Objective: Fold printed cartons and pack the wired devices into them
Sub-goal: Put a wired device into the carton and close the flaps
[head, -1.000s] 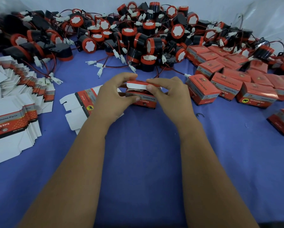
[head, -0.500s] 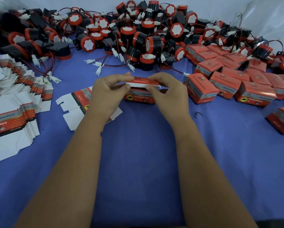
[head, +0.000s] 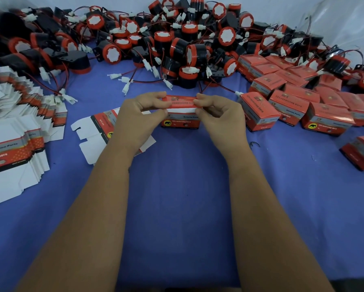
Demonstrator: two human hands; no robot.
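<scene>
Together, at the centre of the frame just above the middle, we hold one red printed carton [head: 181,114] between both hands over the blue table cover [head: 181,186]. Our left hand [head: 139,116] grips its left end, fingers curled over the top flap and thumb pressing in underneath; our right hand [head: 219,116] grips the right end the same way, fingertips on the top edge. The red top flap lies tilted over the opening, with a strip of white inner card showing beneath it, and the front face with the yellow elephant badge turns toward us. We cannot tell whether a device is inside.

Under our left wrist, toward the centre left, lies a flat unfolded carton blank [head: 94,135], white side mostly up. Along the left edge of the frame sits a fanned stack of flat blanks [head: 14,131]. Across the top of the frame spreads a heap of black and red wired devices [head: 177,43], their red and black leads and white plug connectors [head: 126,81] trailing down onto the cover. At the upper right, closed packed cartons [head: 292,102] stand in rows, touching one another, the nearest just beside our right hand. One more closed carton [head: 360,150] lies apart at the right edge.
</scene>
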